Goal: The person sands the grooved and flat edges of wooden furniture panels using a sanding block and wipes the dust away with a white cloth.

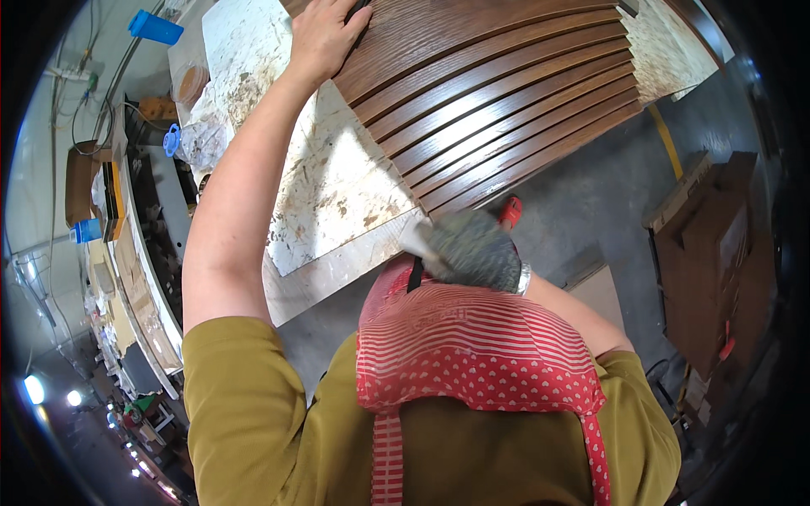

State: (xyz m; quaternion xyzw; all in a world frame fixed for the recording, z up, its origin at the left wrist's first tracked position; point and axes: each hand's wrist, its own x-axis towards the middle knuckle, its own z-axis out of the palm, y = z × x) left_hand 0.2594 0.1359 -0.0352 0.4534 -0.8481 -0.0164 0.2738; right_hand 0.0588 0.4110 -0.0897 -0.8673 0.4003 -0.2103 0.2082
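Note:
A dark brown wood-grain panel [498, 101] with curved parallel grooves lies on the worktable. My bare left hand [325, 38] reaches to the panel's far left edge. Its thumb lies against a dark, narrow thing [360, 10], and the upper picture edge cuts off the fingertips. My right hand [472, 249], in a grey knitted glove, is at the near corner of the panel, close to my apron. It is closed on a small whitish piece [414, 236], blurred, that looks like folded cloth or paper.
Stained white sheeting [325, 198] covers the table left of the panel. A blue cup [156, 28] and a round tub [191, 84] stand at the far left. Brown boxes [709, 253] are stacked on the floor at right. A red shoe tip [510, 211] shows below the panel.

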